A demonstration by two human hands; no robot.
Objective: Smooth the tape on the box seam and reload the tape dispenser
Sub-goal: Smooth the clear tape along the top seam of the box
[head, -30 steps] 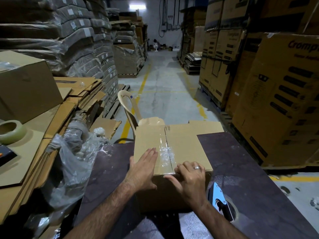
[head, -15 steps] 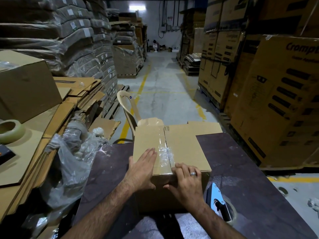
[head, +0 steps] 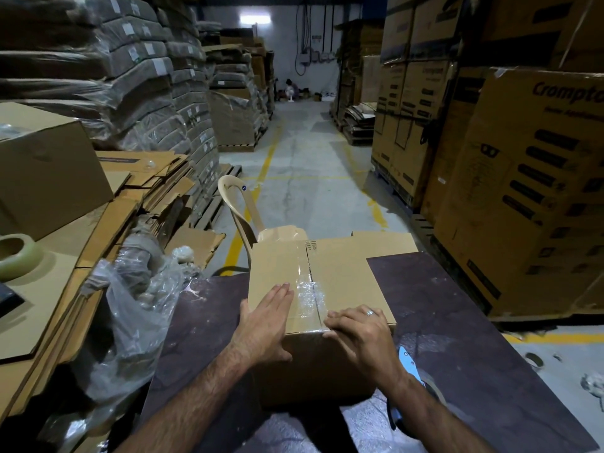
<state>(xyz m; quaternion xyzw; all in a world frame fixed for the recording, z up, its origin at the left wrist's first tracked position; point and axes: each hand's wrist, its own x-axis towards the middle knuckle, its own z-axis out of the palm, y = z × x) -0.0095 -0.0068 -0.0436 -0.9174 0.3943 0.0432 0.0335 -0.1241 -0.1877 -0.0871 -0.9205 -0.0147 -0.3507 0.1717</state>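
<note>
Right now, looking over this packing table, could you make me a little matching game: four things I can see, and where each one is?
Things:
1. left hand
2. right hand
3. tape dispenser
4. tape roll

Places:
A. on the flat cardboard stack at far left
B. on the dark table, partly hidden behind the right wrist
C. flat on the box top, left of the taped seam
D. at the box's near edge, right of the seam, wearing a ring

Pairs: 1-C, 2-D, 3-B, 4-A

Two hands, left hand (head: 266, 325) and right hand (head: 361, 335); one cardboard box (head: 346, 276); one tape roll (head: 16, 256); one tape dispenser (head: 407, 361); one plastic chair (head: 242, 207); one desk (head: 457, 338).
</note>
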